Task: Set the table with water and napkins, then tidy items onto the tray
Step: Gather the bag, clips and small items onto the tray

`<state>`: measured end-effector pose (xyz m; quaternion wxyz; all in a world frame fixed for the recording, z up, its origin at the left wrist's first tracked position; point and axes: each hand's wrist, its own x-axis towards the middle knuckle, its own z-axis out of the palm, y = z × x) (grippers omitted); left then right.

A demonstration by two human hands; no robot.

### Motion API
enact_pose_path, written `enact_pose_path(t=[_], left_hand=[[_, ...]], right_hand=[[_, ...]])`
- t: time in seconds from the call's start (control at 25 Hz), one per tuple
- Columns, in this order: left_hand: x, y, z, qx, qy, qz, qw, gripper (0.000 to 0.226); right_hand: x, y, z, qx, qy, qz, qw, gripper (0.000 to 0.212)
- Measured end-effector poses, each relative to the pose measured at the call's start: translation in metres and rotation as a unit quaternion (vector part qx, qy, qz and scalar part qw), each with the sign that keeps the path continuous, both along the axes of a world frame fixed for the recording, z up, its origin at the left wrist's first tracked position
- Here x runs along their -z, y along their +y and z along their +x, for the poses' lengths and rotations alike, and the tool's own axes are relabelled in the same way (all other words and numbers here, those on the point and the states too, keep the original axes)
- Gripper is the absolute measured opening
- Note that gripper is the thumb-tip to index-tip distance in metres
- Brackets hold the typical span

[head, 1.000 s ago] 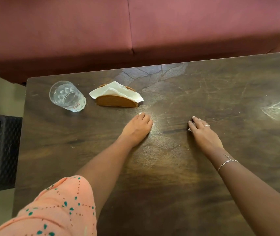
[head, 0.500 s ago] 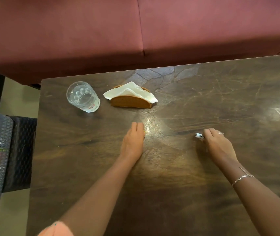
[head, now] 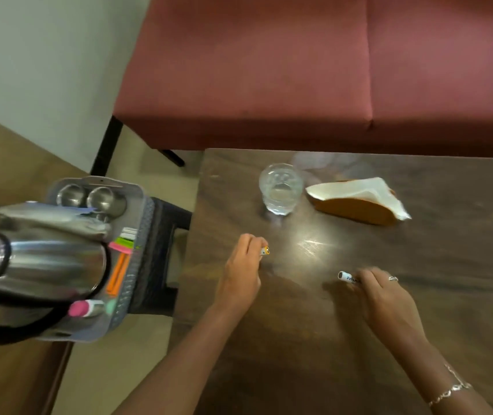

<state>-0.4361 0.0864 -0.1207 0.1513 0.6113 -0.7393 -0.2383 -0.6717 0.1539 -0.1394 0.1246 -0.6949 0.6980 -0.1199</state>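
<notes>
Tray (head: pixel 137 274) sits off the table's left edge on a black stool (head: pixel 161 259), carrying a steel kettle (head: pixel 44 265), 2 metal cups (head: pixel 92 199) and coloured pens. On the table (head: pixel 359 339), left hand (head: pixel 243 274) fingers curled on a small battery (head: pixel 265 251); right hand (head: pixel 386 298) fingers closed on a white battery (head: pixel 347 277). Farther back: water glass (head: pixel 281 188), just beside it the napkin holder (head: pixel 359 202) with napkins. Red bench (head: pixel 329 70) behind.

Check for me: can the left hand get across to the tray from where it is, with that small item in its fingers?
Probably yes. The left hand sits near the table's left edge, pinching a small cylinder. Only open floor separates it from the grey tray, though the kettle crowds most of it.
</notes>
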Motion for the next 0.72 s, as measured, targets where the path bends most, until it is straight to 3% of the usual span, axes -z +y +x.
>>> enact_pose_path(t=[0.16, 0.24, 0.36, 0.52, 0.64, 0.72], left_hand=[[-0.006, -0.022, 0.074, -0.018, -0.019, -0.086, 0.996, 0.048], [-0.007, -0.039, 0.116, -0.043, -0.069, -0.139, 0.987, 0.042], [-0.002, -0.065, 0.182, -0.085, -0.128, -0.176, 0.972, 0.030], [0.018, -0.093, 0.241, -0.095, -0.174, -0.095, 0.976, 0.026], [0.036, -0.110, 0.257, -0.059, -0.204, -0.010, 0.977, 0.028], [0.047, -0.120, 0.263, -0.031, -0.225, 0.024, 0.974, 0.029]], right_hand=[[-0.003, -0.033, 0.075, -0.060, -0.045, -0.033, 0.997, 0.011], [0.001, -0.051, 0.109, -0.091, -0.063, -0.046, 0.993, 0.029], [0.005, -0.073, 0.153, -0.106, -0.068, -0.041, 0.991, 0.021], [0.010, -0.086, 0.193, -0.105, -0.070, -0.029, 0.992, 0.007], [0.016, -0.088, 0.212, -0.110, -0.084, -0.031, 0.990, 0.018], [0.019, -0.086, 0.219, -0.131, -0.085, -0.040, 0.987, 0.012]])
